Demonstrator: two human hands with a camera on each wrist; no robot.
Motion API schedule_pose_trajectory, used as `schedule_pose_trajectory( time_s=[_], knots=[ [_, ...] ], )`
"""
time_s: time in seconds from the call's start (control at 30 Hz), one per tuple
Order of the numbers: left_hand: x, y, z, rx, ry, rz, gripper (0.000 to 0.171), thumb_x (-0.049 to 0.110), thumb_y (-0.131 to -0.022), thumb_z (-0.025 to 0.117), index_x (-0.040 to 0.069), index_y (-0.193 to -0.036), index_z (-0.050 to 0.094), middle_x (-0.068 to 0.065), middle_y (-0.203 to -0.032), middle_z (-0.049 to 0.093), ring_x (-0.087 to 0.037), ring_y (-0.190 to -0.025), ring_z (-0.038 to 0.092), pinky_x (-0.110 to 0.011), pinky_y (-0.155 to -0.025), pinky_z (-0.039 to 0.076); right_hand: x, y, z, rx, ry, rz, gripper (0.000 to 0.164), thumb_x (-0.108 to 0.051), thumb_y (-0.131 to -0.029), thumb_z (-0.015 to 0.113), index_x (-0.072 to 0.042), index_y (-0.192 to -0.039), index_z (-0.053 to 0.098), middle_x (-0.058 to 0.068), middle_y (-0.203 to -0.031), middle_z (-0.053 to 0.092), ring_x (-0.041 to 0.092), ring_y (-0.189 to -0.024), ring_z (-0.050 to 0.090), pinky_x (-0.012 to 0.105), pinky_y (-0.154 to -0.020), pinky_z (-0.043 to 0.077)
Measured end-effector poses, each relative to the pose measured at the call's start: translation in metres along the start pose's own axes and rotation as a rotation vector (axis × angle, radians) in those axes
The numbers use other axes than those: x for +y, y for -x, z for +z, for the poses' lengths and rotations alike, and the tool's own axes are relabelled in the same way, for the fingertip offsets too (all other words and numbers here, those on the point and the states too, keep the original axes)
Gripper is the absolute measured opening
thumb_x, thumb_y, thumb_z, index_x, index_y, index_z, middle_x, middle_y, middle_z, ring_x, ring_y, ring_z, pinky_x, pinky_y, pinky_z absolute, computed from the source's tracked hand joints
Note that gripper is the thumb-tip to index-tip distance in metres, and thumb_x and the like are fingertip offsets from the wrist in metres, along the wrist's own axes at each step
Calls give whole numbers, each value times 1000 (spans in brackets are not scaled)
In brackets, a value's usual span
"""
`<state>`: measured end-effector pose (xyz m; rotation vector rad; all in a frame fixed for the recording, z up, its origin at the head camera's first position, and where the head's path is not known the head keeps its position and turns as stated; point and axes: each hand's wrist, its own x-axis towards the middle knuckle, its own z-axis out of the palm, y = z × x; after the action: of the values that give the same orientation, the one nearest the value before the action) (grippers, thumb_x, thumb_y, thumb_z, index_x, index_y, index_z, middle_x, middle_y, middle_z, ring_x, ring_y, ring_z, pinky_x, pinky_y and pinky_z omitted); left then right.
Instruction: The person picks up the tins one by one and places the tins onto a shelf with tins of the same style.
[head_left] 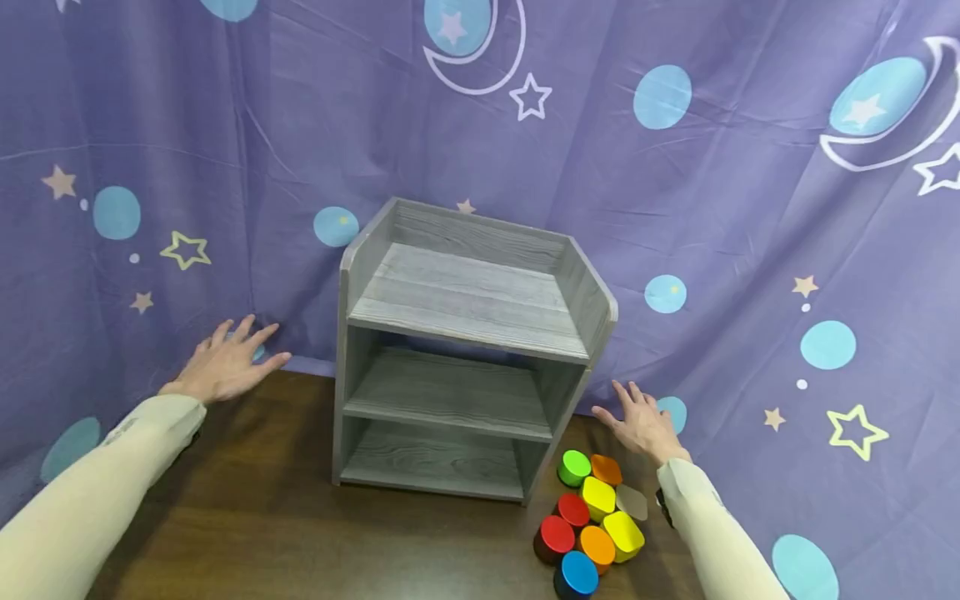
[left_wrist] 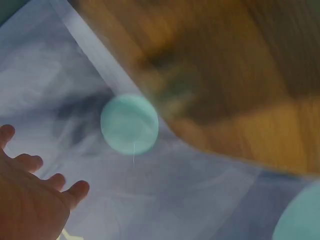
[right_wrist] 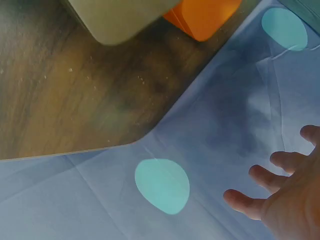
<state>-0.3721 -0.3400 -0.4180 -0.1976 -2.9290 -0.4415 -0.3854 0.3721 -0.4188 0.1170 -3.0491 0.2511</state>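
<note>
My left hand (head_left: pixel 225 364) is held out with fingers spread, left of a grey wooden shelf (head_left: pixel 450 423), near the table's back left edge. It holds nothing. To the shelf's right, my right hand (head_left: pixel 641 423) also reaches out with spread fingers and no object in it. Just below that hand, in the head view, several coloured containers stand in a cluster: a green one (head_left: pixel 574 468), a dark orange one (head_left: pixel 606 470), two yellow ones (head_left: pixel 623 535), two red ones (head_left: pixel 555 538), a light orange one (head_left: pixel 597 547), a blue one (head_left: pixel 577 575) and a beige one (head_left: pixel 632 502).
The shelf has a top tray with raised sides and two levels under it, standing on a brown wooden table (head_left: pixel 300 533). A purple curtain (head_left: pixel 720 208) with moons and stars hangs close behind and around the table.
</note>
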Motion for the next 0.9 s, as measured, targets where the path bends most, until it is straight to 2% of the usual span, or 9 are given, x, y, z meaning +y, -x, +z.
schedule_pose_trajectory(
  time_s=[0.13, 0.23, 0.33, 0.4, 0.5, 0.6, 0.77, 0.83, 0.9],
  knots=[
    [13, 7, 11, 35, 123, -5, 86, 67, -111, 37, 8, -173, 24, -42, -173, 17, -73, -152, 20, -89, -111, 26, -1, 2, 4, 6, -3, -16, 95, -75, -104, 47, -13, -174, 26, 31, -177, 25, 59, -159, 28, 84, -123, 21],
    [30, 17, 18, 114, 248, 15, 77, 59, -114, 38, 8, -172, 28, -41, -165, 39, -68, -143, 44, -84, -104, 39, -2, 6, 7, 31, -3, -38, 95, -74, -104, 49, -13, -173, 28, 31, -174, 33, 58, -157, 32, 85, -122, 22],
    [52, 30, 24, 241, 375, 56, 66, 48, -115, 41, 7, -167, 39, -37, -143, 65, -55, -120, 69, -67, -93, 54, -3, 11, 10, 46, -3, -58, 92, -72, -105, 50, -13, -172, 30, 30, -172, 39, 57, -155, 37, 84, -122, 23],
    [68, 37, 26, 332, 474, 95, 58, 39, -115, 44, 6, -162, 46, -33, -133, 72, -34, -107, 78, -50, -87, 61, -4, 15, 12, 50, -8, -71, 91, -71, -105, 50, -13, -172, 31, 30, -169, 42, 56, -153, 40, 83, -121, 25],
    [95, 41, 27, 459, 635, 173, 49, 27, -113, 46, 4, -155, 55, -31, -124, 76, 2, -96, 74, -24, -75, 59, -4, 22, 15, 55, -18, -87, 89, -70, -106, 51, -13, -172, 32, 31, -166, 46, 55, -150, 43, 83, -120, 27],
    [120, 42, 25, 549, 751, 247, 44, 19, -110, 48, 2, -149, 60, -30, -121, 76, 20, -94, 63, -10, -74, 54, -4, 27, 19, 63, -30, -96, 88, -68, -106, 52, -13, -172, 32, 32, -163, 48, 55, -147, 46, 81, -119, 30],
    [152, 44, 26, 631, 776, 281, 46, 14, -101, 58, -3, -143, 64, -29, -116, 76, 21, -98, 59, -3, -82, 47, -5, 30, 25, 36, -66, -82, 87, -67, -106, 54, -15, -172, 31, 31, -163, 49, 54, -147, 48, 79, -121, 31],
    [159, 44, 27, 651, 751, 260, 48, 15, -97, 64, -5, -141, 63, -31, -117, 75, 17, -99, 58, -2, -83, 45, -6, 31, 27, 24, -78, -77, 88, -68, -105, 53, -14, -172, 31, 31, -164, 48, 54, -147, 47, 79, -122, 30],
    [163, 44, 28, 670, 718, 228, 50, 18, -95, 69, -6, -139, 63, -30, -115, 76, 8, -98, 61, -4, -82, 44, -8, 30, 29, 18, -83, -82, 89, -69, -105, 53, -13, -171, 32, 31, -164, 49, 55, -147, 48, 78, -122, 31]
  ],
)
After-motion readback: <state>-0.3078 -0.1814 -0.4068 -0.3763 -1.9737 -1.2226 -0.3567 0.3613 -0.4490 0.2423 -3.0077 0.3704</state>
